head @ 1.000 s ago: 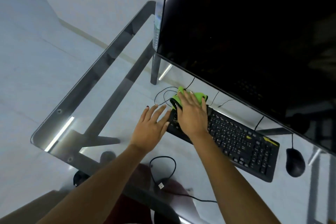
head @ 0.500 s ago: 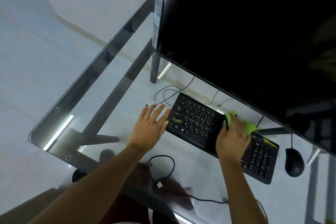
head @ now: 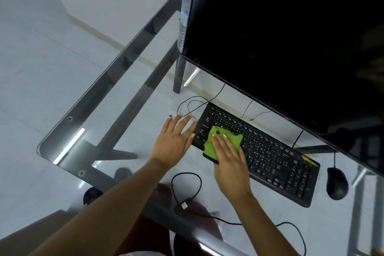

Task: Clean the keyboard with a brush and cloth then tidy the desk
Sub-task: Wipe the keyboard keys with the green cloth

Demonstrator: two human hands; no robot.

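While the big dark monitor [head: 291, 43] stands unmoved behind the keyboard [head: 270, 151], the right hand [head: 228, 164], half a second ago near the keyboard's number pad, is back at its left end, flat and open, pressing the green cloth [head: 220, 143] onto the keys. Left hand [head: 174, 141] stays spread flat, touching the keyboard's left edge.

The keyboard [head: 257, 151] lay on the desk [head: 99, 97] in front of the monitor [head: 291, 43]. The mouse [head: 336, 183] sat just beside its right end. The cloth [head: 223, 142] rested on the keyboard's left part. A USB cable [head: 187, 193] lay near the desk's front edge.
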